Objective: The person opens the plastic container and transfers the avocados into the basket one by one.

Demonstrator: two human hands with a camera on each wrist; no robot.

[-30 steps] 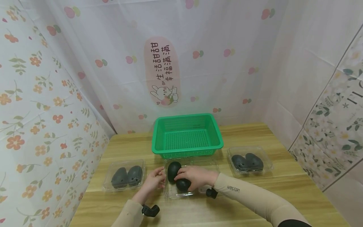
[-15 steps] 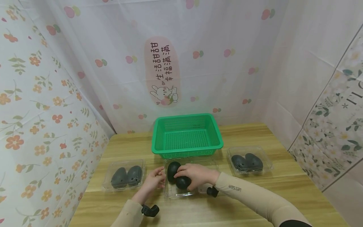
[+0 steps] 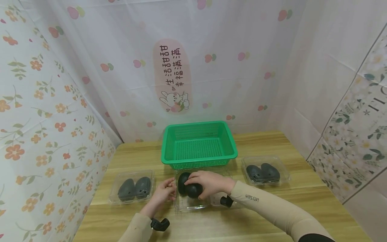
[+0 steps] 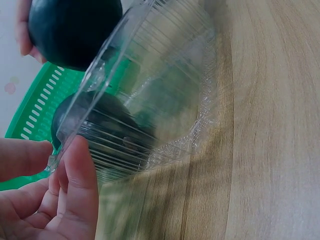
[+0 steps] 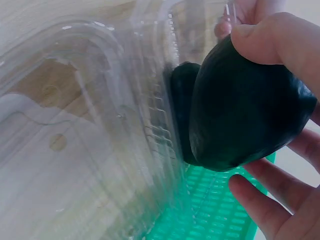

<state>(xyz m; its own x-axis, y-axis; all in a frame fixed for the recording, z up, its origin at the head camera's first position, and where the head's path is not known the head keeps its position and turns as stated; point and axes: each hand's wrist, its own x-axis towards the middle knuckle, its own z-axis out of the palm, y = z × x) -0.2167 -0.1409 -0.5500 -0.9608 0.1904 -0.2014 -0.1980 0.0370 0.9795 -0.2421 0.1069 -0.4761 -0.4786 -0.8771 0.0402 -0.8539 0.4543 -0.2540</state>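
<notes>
Risks while a dark egg-shaped fruit is held over an open clear tray. The right hand [image 3: 211, 183] grips the held fruit [image 3: 195, 191] between thumb and curved fingers; in the right wrist view, one lower fingertip appears to stand off the skin. The left hand [image 3: 164, 191] pinches the edge of the clear tray [image 3: 196, 206] between thumb and fingers. The second fruit [image 3: 182, 181] lies in the tray's left part, and the held one is close against it in the head view; whether the two touch cannot be told. The chief risk is probably a slip: the smooth, rounded surface gives the fingertips little to hold, and a fruit released off balance could roll into its neighbour or over the low rim. A second risk arises from the tray itself, whose thin, flexible wall may bend or tip if the left hand pulls on it or the fruit catches the edge. The open lid [image 3: 224, 172] extends to the right, beneath the right forearm, where the black wrist camera [image 3: 226, 201] might snag it and drag the tray. The green basket [image 3: 199, 159] stands just behind, so a careless backward push could bring tray and basket together.
</notes>
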